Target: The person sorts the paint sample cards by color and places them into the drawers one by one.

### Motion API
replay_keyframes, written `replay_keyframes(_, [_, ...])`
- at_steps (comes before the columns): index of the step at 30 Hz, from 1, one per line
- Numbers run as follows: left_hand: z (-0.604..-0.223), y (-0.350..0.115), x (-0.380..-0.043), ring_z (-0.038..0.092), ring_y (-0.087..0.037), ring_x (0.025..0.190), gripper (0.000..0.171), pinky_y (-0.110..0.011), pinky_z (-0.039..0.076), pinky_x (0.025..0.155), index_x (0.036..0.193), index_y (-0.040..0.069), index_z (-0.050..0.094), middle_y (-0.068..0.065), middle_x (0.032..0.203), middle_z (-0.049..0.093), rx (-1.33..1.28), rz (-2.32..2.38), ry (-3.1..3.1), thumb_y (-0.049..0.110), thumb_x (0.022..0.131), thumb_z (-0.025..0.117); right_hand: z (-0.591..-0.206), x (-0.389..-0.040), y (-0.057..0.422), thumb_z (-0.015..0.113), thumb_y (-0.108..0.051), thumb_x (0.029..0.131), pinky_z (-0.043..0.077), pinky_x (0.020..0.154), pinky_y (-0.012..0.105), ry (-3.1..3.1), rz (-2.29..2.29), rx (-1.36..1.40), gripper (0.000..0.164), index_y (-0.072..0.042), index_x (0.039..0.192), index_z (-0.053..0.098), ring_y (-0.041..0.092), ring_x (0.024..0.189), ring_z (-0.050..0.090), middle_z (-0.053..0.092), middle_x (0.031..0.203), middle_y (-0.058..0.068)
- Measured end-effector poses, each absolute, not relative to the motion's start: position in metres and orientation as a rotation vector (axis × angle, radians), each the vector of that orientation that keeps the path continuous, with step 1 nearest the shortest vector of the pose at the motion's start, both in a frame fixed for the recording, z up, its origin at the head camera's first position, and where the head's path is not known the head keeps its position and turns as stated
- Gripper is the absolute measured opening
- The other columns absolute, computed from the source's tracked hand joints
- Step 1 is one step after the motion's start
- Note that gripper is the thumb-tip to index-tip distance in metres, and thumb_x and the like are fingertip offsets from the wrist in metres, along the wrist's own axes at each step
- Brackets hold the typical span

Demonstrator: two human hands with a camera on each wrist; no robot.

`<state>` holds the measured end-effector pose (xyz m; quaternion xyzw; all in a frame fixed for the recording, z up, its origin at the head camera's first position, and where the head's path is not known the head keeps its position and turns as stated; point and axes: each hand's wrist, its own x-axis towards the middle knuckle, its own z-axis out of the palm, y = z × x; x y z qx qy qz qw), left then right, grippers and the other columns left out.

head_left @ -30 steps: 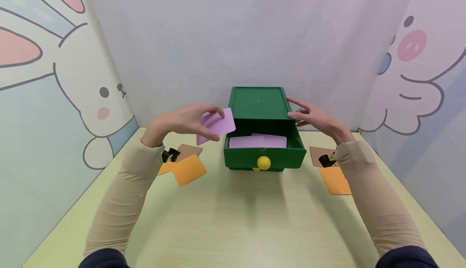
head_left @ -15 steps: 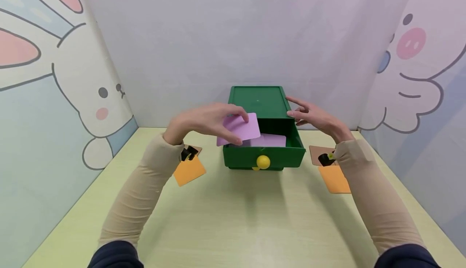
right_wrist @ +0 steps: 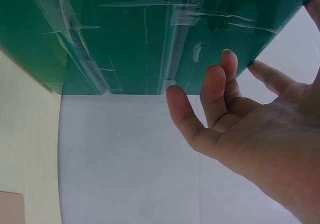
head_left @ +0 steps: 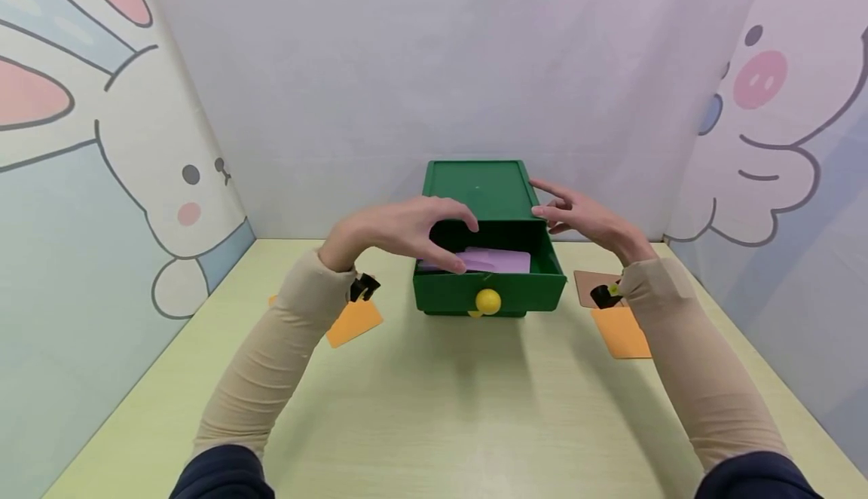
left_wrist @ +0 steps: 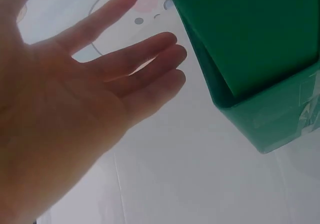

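Observation:
A green box stands at the back of the table, its upper drawer pulled out by a yellow knob. Purple cards lie inside this drawer. Over the drawer's left part is my left hand, thumb and fingers spread apart with nothing between them. The left wrist view shows the bare palm beside the green box. My right hand touches the box's right side and top edge with its fingertips. In the right wrist view, clear tape runs along the box's green side.
Orange cards lie left of the box, partly behind the left sleeve. To the right, a brown card and another orange card lie near the right sleeve. Fabric walls surround the table.
My left hand has moved right over the drawer and let go of the purple card, which now lies with the others inside. The right hand stays at the box.

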<state>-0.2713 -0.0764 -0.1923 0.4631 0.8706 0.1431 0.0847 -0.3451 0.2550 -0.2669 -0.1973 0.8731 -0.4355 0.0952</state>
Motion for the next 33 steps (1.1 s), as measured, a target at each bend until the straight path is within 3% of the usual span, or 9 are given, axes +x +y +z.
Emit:
replay_keyframes(3, [-0.195, -0.078, -0.267, 0.043, -0.021, 0.130, 0.049, -0.041, 0.036, 0.110, 0.128, 0.016, 0.056, -0.001, 0.139, 0.051, 1.422, 0.479, 2.606, 0.041, 0.088, 0.067, -0.266, -0.345, 0.254, 0.054, -0.040, 0.097, 0.043, 0.104, 0.053, 2.587, -1.292, -0.587, 0.066, -0.040, 0.153, 0.018, 0.028, 0.108, 0.054, 0.054, 0.117, 0.016])
replay_keyframes(6, [-0.200, -0.078, -0.255, 0.047, -0.022, 0.124, 0.044, -0.039, 0.039, 0.106, 0.125, 0.013, 0.058, -0.003, 0.133, 0.054, 1.504, 0.555, 2.637, 0.038, 0.090, 0.066, -0.266, -0.345, 0.253, 0.055, -0.040, 0.097, 0.044, 0.104, 0.052, 2.586, -1.294, -0.585, 0.067, -0.040, 0.153, 0.018, 0.028, 0.106, 0.053, 0.055, 0.112, 0.015])
replay_keyframes(13, [-0.220, -0.067, -0.211, 0.054, -0.011, 0.086, 0.028, -0.028, 0.049, 0.076, 0.109, 0.010, 0.064, 0.001, 0.100, 0.063, 1.624, 0.786, 2.699, 0.029, 0.089, 0.069, -0.269, -0.344, 0.255, 0.054, -0.041, 0.097, 0.044, 0.103, 0.053, 2.590, -1.292, -0.587, 0.066, -0.039, 0.153, 0.019, 0.027, 0.105, 0.054, 0.056, 0.109, 0.015])
replay_keyframes(17, [-0.239, -0.057, -0.191, 0.054, -0.008, 0.065, 0.017, -0.020, 0.049, 0.062, 0.095, 0.012, 0.065, 0.005, 0.077, 0.062, 1.435, 1.010, 2.675, 0.028, 0.091, 0.067, -0.269, -0.342, 0.257, 0.052, -0.040, 0.098, 0.044, 0.103, 0.052, 2.597, -1.288, -0.598, 0.064, -0.039, 0.153, 0.019, 0.026, 0.106, 0.055, 0.057, 0.113, 0.015])
replay_keyframes(19, [-0.251, -0.054, -0.185, 0.057, -0.008, 0.058, 0.019, -0.023, 0.051, 0.057, 0.090, 0.014, 0.066, 0.005, 0.072, 0.064, 1.235, 1.132, 2.619, 0.034, 0.093, 0.064, -0.269, -0.341, 0.258, 0.052, -0.040, 0.099, 0.044, 0.104, 0.052, 2.599, -1.288, -0.599, 0.064, -0.039, 0.153, 0.019, 0.026, 0.106, 0.055, 0.056, 0.113, 0.015])
replay_keyframes(22, [-0.273, -0.050, -0.182, 0.064, -0.013, 0.056, 0.036, -0.031, 0.055, 0.054, 0.087, 0.014, 0.067, 0.001, 0.073, 0.068, 0.925, 1.255, 2.499, 0.047, 0.095, 0.055, -0.269, -0.341, 0.258, 0.052, -0.040, 0.098, 0.043, 0.104, 0.053, 2.595, -1.287, -0.598, 0.065, -0.039, 0.153, 0.018, 0.026, 0.106, 0.055, 0.056, 0.113, 0.015])
replay_keyframes(25, [-0.295, -0.047, -0.183, 0.069, -0.022, 0.059, 0.052, -0.036, 0.057, 0.055, 0.094, 0.009, 0.066, -0.008, 0.080, 0.073, 0.719, 1.367, 2.334, 0.057, 0.095, 0.048, -0.269, -0.341, 0.259, 0.053, -0.040, 0.098, 0.043, 0.105, 0.054, 2.592, -1.289, -0.599, 0.065, -0.039, 0.153, 0.019, 0.027, 0.106, 0.054, 0.055, 0.114, 0.015])
replay_keyframes(30, [-0.319, -0.035, -0.185, 0.073, -0.034, 0.078, 0.063, -0.042, 0.060, 0.067, 0.114, 0.000, 0.060, -0.025, 0.098, 0.072, 0.518, 1.707, 1.903, 0.058, 0.095, 0.048, -0.268, -0.342, 0.259, 0.053, -0.039, 0.098, 0.043, 0.104, 0.053, 2.593, -1.291, -0.602, 0.065, -0.038, 0.154, 0.019, 0.027, 0.106, 0.055, 0.055, 0.115, 0.016])
replay_keyframes(33, [-0.325, -0.027, -0.184, 0.073, -0.035, 0.085, 0.067, -0.043, 0.060, 0.074, 0.116, -0.003, 0.057, -0.029, 0.106, 0.069, 0.439, 1.865, 1.705, 0.060, 0.093, 0.049, -0.268, -0.342, 0.260, 0.053, -0.040, 0.098, 0.043, 0.104, 0.054, 2.590, -1.292, -0.597, 0.065, -0.038, 0.154, 0.018, 0.027, 0.106, 0.055, 0.055, 0.117, 0.016])
